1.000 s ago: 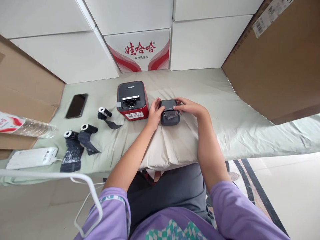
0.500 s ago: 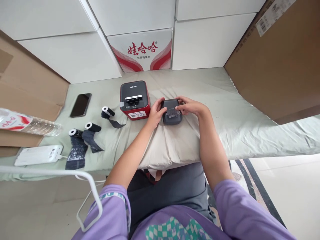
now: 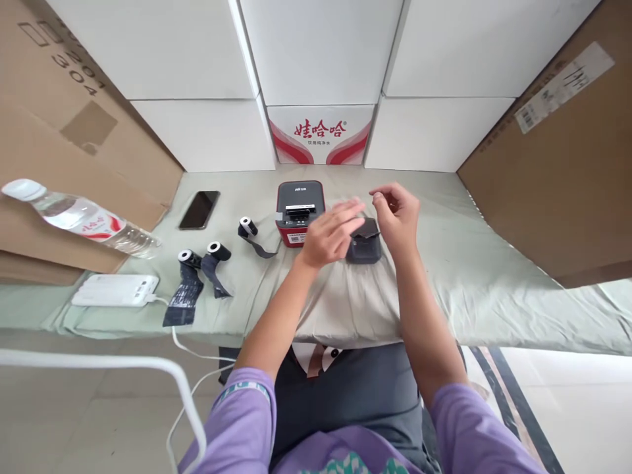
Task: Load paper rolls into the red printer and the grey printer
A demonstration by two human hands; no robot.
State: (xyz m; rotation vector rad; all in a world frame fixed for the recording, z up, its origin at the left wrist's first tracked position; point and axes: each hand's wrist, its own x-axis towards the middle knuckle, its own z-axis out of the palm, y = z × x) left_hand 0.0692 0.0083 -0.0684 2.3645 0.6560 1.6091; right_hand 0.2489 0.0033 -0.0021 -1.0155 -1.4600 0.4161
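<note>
Here your two hands hover just above the small dark grey portable printer (image 3: 364,245), which rests on the pale cushion (image 3: 345,296) at the centre of the frame, immediately right of the red-and-black desktop label printer (image 3: 299,212). Your left hand (image 3: 330,232) is flat, fingers spread and blurred, grasping nothing; your right hand (image 3: 397,212) is loosely curled with thumb and forefinger pinched near each other, and nothing can be made out between them. Neither hand grips the small printer, so handling of it appears paused or finished; its lid looks partly raised, though this is hard to confirm. Its short body lies with the long axis running roughly from lower frame to upper frame, the lid end toward the white cartons (image 3: 316,59). Three black label rolls (image 3: 212,253) lie unused at centre left.
</note>
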